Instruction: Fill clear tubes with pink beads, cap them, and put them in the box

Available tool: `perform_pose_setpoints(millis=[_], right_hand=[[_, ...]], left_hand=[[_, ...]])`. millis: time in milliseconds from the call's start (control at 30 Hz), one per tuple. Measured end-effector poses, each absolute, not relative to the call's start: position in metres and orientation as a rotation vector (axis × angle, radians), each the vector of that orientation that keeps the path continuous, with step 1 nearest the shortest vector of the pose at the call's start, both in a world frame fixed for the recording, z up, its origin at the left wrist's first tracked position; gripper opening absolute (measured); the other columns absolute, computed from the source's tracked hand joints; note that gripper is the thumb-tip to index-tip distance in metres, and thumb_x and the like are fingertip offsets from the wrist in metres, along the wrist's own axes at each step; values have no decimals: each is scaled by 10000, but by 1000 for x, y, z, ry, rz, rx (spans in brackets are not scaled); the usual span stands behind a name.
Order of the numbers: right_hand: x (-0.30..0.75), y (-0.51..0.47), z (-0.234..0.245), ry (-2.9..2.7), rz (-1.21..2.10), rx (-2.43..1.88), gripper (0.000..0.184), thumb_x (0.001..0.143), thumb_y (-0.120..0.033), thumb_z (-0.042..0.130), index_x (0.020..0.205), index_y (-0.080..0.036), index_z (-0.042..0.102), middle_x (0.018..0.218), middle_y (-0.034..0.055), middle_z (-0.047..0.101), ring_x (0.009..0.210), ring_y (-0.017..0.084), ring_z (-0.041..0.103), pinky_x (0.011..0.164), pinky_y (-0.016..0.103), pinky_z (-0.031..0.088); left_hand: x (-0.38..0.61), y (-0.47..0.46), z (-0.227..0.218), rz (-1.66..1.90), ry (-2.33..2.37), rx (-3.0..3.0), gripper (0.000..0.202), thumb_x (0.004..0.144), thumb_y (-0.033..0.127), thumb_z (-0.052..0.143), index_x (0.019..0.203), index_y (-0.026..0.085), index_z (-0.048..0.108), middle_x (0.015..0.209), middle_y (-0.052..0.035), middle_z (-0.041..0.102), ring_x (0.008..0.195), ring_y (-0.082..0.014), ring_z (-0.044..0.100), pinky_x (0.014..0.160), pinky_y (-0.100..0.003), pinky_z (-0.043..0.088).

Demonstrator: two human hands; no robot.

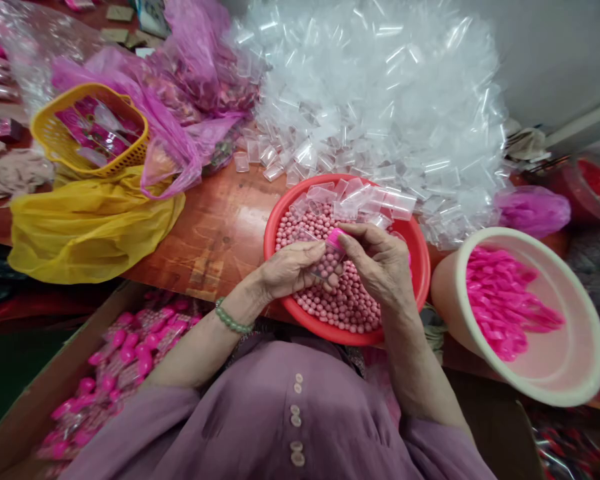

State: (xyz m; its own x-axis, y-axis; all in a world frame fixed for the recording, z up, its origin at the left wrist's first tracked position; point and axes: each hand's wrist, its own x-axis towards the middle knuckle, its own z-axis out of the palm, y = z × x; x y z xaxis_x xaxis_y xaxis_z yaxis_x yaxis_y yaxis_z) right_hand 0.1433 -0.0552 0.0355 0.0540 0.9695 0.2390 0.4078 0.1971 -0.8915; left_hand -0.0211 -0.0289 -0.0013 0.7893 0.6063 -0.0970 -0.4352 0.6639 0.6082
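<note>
My left hand (pixel 291 268) grips a small clear plastic tube (pixel 325 261) filled with pink beads, held over a red basin (pixel 420 248). My right hand (pixel 377 257) pinches a bright pink cap (pixel 336 237) at the tube's top end. Both hands are closed on the tube and cap. The red basin holds a heap of pale pink beads (pixel 345 303) and several empty clear tubes (pixel 365 199) along its far side. A green bead bracelet (pixel 231 321) is on my left wrist.
A cream basin (pixel 587 347) of bright pink caps stands at the right. A big heap of clear tubes (pixel 380 87) lies behind. A cardboard box (pixel 40 393) of filled pink-capped tubes sits lower left. A yellow basket (pixel 55 137), a yellow bag (pixel 90 227) and pink bags (pixel 190 87) lie left.
</note>
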Motion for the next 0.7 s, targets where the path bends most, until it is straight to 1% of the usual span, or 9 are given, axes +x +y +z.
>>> perform_pose_setpoints(millis=[133,300,367,433,500,567,600,633,700], right_hand=[[142,-55,28,-1461,772,-1375,202,870,-344,684,1017,-211,722,969,28,752,876,168,696,833,354,565],[136,-56,25,-1417,785,-1349,133,873,-307,681,967,-220,712,895,8,741,821,154,688,793,329,559],[136,-57,25,-1495,749,-1336,149,905,-318,641,1005,-223,698,916,18,737,833,160,689,797,336,560],[137,-59,26,-1664,640,-1316,259,902,-355,644,1118,-212,656,1001,54,726,900,192,690,829,370,563],[138,-61,26,-1882,460,-1280,507,837,-420,711,1262,-184,566,1127,117,690,1012,255,673,878,428,558],[137,-63,24,-2056,260,-1249,736,767,-467,765,1358,-146,464,1209,178,642,1100,317,636,916,485,542],[136,-63,23,-2110,168,-1244,787,758,-477,766,1380,-130,430,1217,198,629,1113,337,625,920,505,536],[135,-63,22,-2147,83,-1247,800,766,-479,753,1390,-118,408,1204,208,627,1102,346,623,910,515,535],[133,-62,21,-2176,-72,-1254,765,792,-468,714,1388,-108,397,1141,201,643,1036,342,636,865,512,540]], left_hand=[[-18,-31,-2,657,350,593,288,874,371,660,841,86,636,756,-58,663,637,-111,625,616,-229,513],[-16,-33,-3,708,363,621,367,781,453,758,798,109,632,718,-17,630,610,-91,595,606,-215,496],[-17,-33,-2,695,374,600,383,769,469,764,813,110,641,715,-17,632,615,-98,608,609,-216,497],[-18,-33,0,694,376,561,377,759,456,776,833,108,652,716,-18,638,623,-96,613,619,-210,496],[-20,-32,1,696,378,523,368,740,431,795,850,105,663,727,-24,654,636,-94,614,625,-202,494],[-21,-32,2,693,396,495,365,721,418,808,850,107,668,727,-29,668,636,-100,615,602,-201,484],[-21,-32,2,687,408,490,366,717,424,808,839,108,668,718,-32,671,631,-109,617,590,-207,479],[-21,-32,3,684,415,491,368,717,432,804,825,109,667,707,-35,674,625,-118,621,585,-218,478],[-21,-33,3,703,418,496,365,716,437,802,813,109,675,713,-43,687,643,-132,633,623,-242,491]])
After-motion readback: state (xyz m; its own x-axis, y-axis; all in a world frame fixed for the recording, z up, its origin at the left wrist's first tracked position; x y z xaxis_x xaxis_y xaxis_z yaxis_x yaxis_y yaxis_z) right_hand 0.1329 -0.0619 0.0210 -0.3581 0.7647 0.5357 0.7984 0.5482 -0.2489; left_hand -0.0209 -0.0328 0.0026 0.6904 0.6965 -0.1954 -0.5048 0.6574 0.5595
